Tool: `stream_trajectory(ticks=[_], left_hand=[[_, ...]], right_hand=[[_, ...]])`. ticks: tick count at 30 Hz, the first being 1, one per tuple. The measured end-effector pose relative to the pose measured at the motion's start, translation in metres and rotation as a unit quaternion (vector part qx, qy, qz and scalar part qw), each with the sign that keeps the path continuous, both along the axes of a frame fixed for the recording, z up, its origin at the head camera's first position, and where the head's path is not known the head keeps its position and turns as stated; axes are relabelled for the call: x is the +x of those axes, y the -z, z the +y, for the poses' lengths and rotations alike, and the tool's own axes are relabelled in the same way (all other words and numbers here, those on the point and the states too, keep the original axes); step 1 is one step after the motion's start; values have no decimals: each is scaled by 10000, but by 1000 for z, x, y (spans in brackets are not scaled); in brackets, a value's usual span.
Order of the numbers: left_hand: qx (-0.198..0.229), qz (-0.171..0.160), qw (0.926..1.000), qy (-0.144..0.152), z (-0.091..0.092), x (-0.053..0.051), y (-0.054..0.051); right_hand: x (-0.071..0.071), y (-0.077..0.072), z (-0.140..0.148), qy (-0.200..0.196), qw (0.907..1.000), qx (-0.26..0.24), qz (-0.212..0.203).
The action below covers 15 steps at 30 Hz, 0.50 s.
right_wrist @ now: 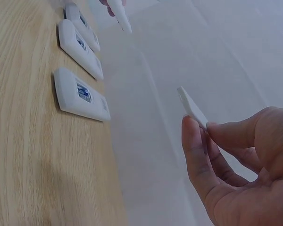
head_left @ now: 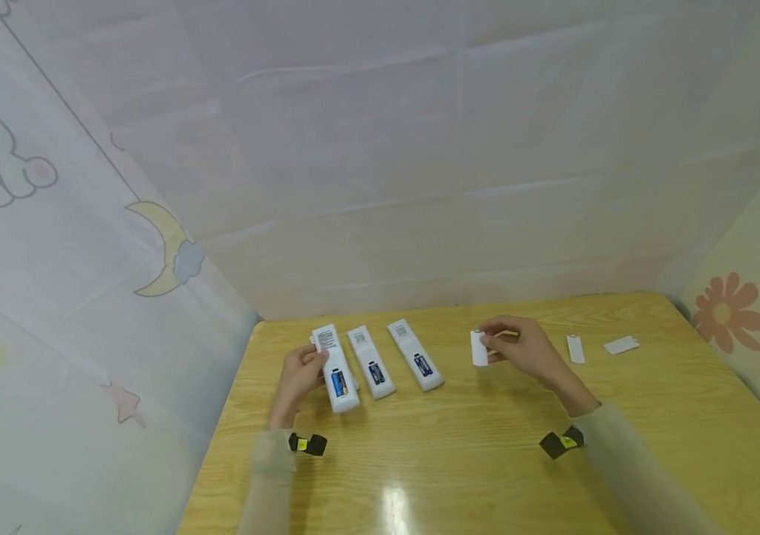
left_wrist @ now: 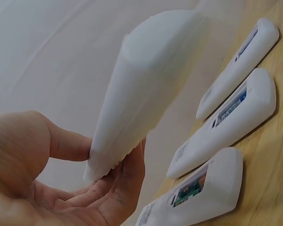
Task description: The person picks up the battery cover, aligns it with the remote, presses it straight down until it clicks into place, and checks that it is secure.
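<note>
Wood-grained desk carries three white remotes in a row left of centre, bays uncovered. Fourth remote: held in my left grip, raised over the leftmost. My right grip, right of the row, pinches a white cover above the desk; two loose covers lie farther right. Blue batteries show in the fourth remote.

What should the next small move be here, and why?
Probably bring the white cover, pinched in the right hand, across to the remote that the left hand holds: the remote's battery compartment lies uncovered with a battery showing, and the cover is apart from it.
</note>
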<state>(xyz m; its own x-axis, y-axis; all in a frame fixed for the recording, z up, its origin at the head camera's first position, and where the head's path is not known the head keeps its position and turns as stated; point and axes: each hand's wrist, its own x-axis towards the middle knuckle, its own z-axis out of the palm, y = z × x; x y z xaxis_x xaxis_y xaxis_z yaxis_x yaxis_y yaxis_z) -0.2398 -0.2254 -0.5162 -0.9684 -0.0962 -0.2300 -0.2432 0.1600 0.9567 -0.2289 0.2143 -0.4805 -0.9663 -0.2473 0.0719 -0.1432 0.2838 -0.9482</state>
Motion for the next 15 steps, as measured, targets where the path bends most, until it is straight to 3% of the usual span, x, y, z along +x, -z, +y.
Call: stream_trajectory(ticks=[15], left_hand=[[127, 197, 9996, 130, 22, 1, -2]], right_hand=[[5, -12, -17, -140, 9997, -183, -63]])
